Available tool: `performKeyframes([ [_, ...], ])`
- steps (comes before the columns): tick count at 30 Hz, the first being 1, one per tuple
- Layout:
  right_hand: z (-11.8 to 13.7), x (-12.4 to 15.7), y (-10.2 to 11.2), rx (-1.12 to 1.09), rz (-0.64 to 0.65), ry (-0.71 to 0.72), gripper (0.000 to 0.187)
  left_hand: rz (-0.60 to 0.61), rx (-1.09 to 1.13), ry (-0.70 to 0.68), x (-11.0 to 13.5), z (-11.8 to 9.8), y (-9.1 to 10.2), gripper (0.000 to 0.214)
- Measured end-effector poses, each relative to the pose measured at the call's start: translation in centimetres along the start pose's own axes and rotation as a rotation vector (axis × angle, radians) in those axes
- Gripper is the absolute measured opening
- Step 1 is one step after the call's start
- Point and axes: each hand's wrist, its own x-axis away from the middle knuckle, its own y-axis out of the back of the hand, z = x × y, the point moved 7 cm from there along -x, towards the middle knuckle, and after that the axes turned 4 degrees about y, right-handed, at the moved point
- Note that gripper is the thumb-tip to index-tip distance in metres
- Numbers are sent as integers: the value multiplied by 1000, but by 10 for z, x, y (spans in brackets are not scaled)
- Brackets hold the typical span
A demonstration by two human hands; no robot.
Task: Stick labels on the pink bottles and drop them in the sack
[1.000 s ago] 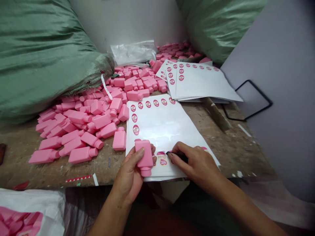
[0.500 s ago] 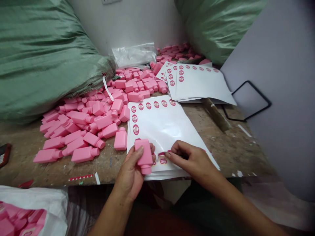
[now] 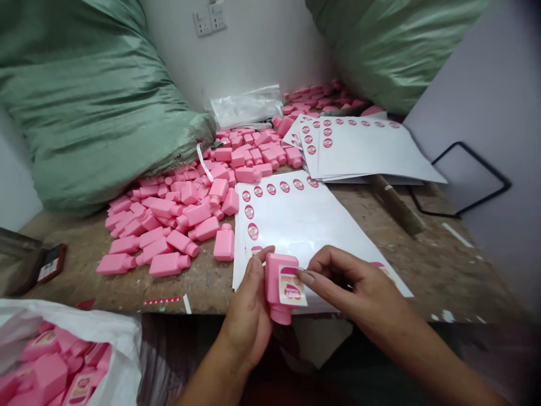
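My left hand is closed round a pink plastic bottle, held with its neck pointing down toward me. Between the thumb and fingers of my right hand is the upper edge of a sticker label with a pink and cream print. The label lies over the bottle's front face, its right side reaching past the bottle's edge; how much of it is stuck I cannot tell. Under and behind both hands lies a stack of white label sheets with small oval stickers along two edges.
A heap of pink bottles covers the left of the worktable. More sheets lie at the back right by a wooden bar and a black wire frame. A white sack holds labelled bottles. Green sacks stand behind.
My right hand has brought the label from the sheet up to the bottle's front face. The bottle is turned slightly in my left hand. The camera view has shifted left.
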Motion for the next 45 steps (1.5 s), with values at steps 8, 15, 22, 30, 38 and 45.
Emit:
performKeyframes([
  [8, -7, 1, -7, 12, 29, 13, 27, 20, 43, -37, 0, 4, -1, 33],
  [15, -7, 0, -7, 19, 2, 10, 26, 27, 56, -54, -1, 5, -1, 31],
  [22, -7, -1, -5, 23, -21, 4, 27, 33, 41, -57, 0, 7, 0, 28],
  [30, -8, -3, -6, -73, 8, -38, 28, 28, -10, -57, -1, 6, 0, 26],
  [38, -13, -3, -5, -13, 6, -27, 28, -10, 33, -50, -4, 8, 3, 28],
  [45, -15, -3, -6, 17, 6, -19, 27, 15, 28, -52, -2, 8, 2, 26],
])
